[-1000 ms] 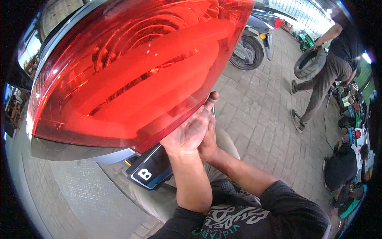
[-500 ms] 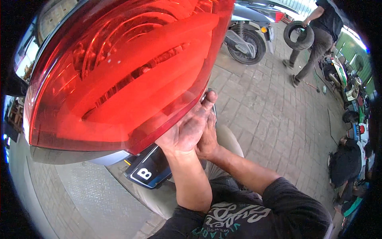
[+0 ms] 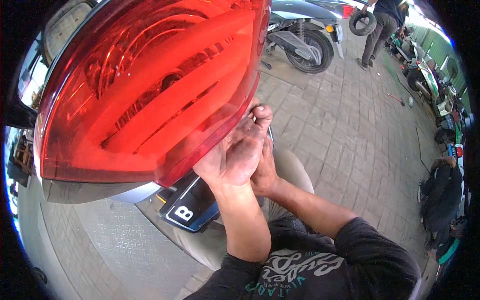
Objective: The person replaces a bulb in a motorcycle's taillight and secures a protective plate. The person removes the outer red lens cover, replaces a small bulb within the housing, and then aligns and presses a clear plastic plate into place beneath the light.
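Observation:
A big red tail light [image 3: 165, 100] fills the upper left, close in front of me. Below its lower right edge my left hand [image 3: 242, 152] is turned palm up with dirt-darkened fingers. Its fingertips are curled together beside the light's edge, and whatever they grip cannot be made out. Behind it, wrist against wrist, is my right hand [image 3: 265, 172], its fingers mostly hidden by the left. Under the light a dark licence plate [image 3: 192, 207] with a white letter sits tilted, just left of my left forearm.
A parked scooter [image 3: 305, 42] stands beyond the light. Farther right a person [image 3: 382, 30] walks on the paving, carrying a tyre [image 3: 362, 23]. Several motorbikes [image 3: 430, 87] line the right side, with a dark-clothed person [image 3: 442, 195] low beside them. A metal tread plate [image 3: 122, 235] lies at lower left.
The left fingertips have curled in. My view has shifted slightly, so the light sits a little farther left. The person with the tyre has walked farther away.

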`<action>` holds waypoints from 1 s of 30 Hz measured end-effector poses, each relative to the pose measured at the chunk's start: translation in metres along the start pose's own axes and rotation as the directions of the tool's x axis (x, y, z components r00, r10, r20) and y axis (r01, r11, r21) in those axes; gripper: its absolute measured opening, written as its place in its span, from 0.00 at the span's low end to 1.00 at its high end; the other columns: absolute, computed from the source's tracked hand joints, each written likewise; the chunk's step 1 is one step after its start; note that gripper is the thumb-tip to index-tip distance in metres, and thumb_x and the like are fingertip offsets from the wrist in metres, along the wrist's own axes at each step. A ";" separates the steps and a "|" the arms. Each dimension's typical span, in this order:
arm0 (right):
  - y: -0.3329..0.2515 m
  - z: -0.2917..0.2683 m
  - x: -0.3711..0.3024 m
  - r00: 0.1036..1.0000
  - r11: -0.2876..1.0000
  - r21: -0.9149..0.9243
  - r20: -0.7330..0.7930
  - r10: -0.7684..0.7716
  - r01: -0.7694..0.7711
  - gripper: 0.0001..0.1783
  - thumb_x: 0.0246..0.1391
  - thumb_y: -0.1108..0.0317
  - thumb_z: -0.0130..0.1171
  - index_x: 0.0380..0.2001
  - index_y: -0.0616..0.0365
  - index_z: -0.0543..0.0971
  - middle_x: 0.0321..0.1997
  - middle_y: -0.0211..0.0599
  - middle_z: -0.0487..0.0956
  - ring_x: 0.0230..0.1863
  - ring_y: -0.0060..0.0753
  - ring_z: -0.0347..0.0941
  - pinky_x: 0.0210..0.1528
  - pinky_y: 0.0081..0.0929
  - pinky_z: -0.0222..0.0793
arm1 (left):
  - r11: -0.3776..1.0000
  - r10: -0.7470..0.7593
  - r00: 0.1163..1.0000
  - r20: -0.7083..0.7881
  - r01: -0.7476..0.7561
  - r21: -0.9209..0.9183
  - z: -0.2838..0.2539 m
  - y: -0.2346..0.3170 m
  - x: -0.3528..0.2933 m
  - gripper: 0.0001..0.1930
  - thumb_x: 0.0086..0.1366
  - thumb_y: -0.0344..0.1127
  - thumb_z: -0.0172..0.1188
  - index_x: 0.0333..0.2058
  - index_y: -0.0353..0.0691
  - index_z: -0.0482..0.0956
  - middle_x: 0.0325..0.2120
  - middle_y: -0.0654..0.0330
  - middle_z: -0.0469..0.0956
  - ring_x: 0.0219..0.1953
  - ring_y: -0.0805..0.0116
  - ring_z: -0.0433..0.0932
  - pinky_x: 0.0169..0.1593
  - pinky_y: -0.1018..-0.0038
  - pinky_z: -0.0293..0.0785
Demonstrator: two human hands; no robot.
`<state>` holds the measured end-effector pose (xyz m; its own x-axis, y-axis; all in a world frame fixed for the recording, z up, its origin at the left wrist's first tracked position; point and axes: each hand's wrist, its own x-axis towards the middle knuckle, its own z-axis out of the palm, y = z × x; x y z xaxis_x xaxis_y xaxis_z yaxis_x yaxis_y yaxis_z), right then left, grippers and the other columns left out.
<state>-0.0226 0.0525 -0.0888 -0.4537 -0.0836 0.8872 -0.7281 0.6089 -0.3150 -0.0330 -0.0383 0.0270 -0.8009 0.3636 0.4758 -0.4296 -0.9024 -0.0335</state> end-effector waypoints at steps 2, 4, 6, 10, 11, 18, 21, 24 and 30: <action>-0.002 -0.003 -0.005 0.999 0.999 -0.008 0.030 0.037 -0.037 0.29 0.43 0.63 0.59 0.50 0.60 0.66 0.61 0.60 0.56 0.62 0.58 0.53 0.58 0.52 0.48 | 1.000 0.019 0.999 -0.033 -0.019 0.014 0.008 -0.003 -0.002 0.22 0.56 0.43 0.52 0.41 0.30 0.71 0.32 0.53 0.69 0.35 0.63 0.62 0.44 0.67 0.58; -0.001 -0.006 -0.009 0.991 0.996 0.007 0.099 0.091 -0.092 0.30 0.43 0.63 0.59 0.51 0.59 0.66 0.61 0.59 0.55 0.61 0.58 0.53 0.58 0.52 0.49 | 0.998 0.045 0.997 -0.060 -0.042 0.047 0.010 -0.005 -0.002 0.21 0.56 0.42 0.52 0.41 0.28 0.70 0.31 0.52 0.68 0.34 0.63 0.61 0.43 0.67 0.58; 0.000 -0.008 -0.011 0.985 0.993 0.022 0.125 0.116 -0.120 0.30 0.43 0.63 0.59 0.51 0.58 0.66 0.61 0.58 0.55 0.61 0.58 0.54 0.58 0.51 0.49 | 0.996 0.046 0.994 -0.098 -0.038 0.083 0.011 -0.005 -0.002 0.21 0.56 0.41 0.52 0.40 0.26 0.70 0.30 0.52 0.68 0.34 0.63 0.61 0.43 0.67 0.58; -0.005 -0.011 -0.006 0.991 0.994 0.043 0.094 0.098 -0.102 0.30 0.43 0.63 0.60 0.51 0.57 0.66 0.62 0.57 0.55 0.61 0.57 0.54 0.58 0.50 0.50 | 0.999 0.042 0.978 -0.204 -0.047 -0.018 0.014 -0.001 -0.002 0.17 0.55 0.36 0.51 0.36 0.25 0.70 0.27 0.52 0.66 0.35 0.63 0.61 0.43 0.66 0.58; -0.005 -0.012 -0.006 0.991 0.994 0.048 0.097 0.093 -0.098 0.30 0.43 0.63 0.60 0.52 0.57 0.66 0.62 0.57 0.55 0.61 0.57 0.54 0.58 0.50 0.51 | 0.998 0.047 0.974 -0.221 -0.056 -0.036 0.015 -0.001 -0.002 0.16 0.55 0.35 0.51 0.35 0.24 0.71 0.27 0.52 0.66 0.35 0.63 0.61 0.43 0.66 0.58; 0.001 -0.017 -0.007 0.992 0.998 0.033 0.110 0.055 -0.058 0.29 0.42 0.63 0.61 0.50 0.58 0.67 0.61 0.58 0.57 0.60 0.57 0.56 0.58 0.49 0.52 | 0.992 0.096 0.955 -0.280 -0.116 -0.053 0.015 -0.004 -0.001 0.13 0.54 0.33 0.52 0.33 0.26 0.71 0.25 0.53 0.66 0.34 0.65 0.60 0.42 0.68 0.58; 0.003 -0.017 -0.007 0.994 0.997 0.049 0.094 0.057 -0.062 0.29 0.42 0.63 0.61 0.49 0.58 0.67 0.61 0.58 0.57 0.60 0.56 0.57 0.58 0.49 0.52 | 0.991 0.111 0.934 -0.339 -0.128 -0.029 0.018 -0.004 0.000 0.13 0.54 0.33 0.53 0.33 0.26 0.71 0.25 0.53 0.66 0.34 0.65 0.60 0.42 0.68 0.58; 0.001 -0.016 -0.005 0.995 0.997 0.051 0.088 0.051 -0.055 0.29 0.41 0.64 0.62 0.49 0.58 0.68 0.61 0.58 0.57 0.60 0.56 0.57 0.57 0.49 0.52 | 0.991 0.129 0.923 -0.364 -0.134 0.014 0.023 -0.002 -0.002 0.15 0.54 0.35 0.55 0.34 0.27 0.72 0.26 0.53 0.67 0.35 0.64 0.61 0.42 0.67 0.59; 0.003 -0.012 -0.010 0.994 0.997 0.023 0.085 0.069 -0.072 0.29 0.39 0.66 0.63 0.48 0.58 0.69 0.61 0.59 0.57 0.58 0.56 0.58 0.56 0.48 0.53 | 0.999 0.038 0.980 -0.195 -0.033 0.031 0.018 0.001 -0.007 0.19 0.55 0.39 0.57 0.40 0.28 0.73 0.33 0.49 0.73 0.37 0.60 0.65 0.44 0.65 0.60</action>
<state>-0.0141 0.0650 -0.0945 -0.5450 -0.1077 0.8315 -0.7053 0.5951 -0.3852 -0.0203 -0.0464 0.0391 -0.8826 0.3669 0.2938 -0.3899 -0.9206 -0.0214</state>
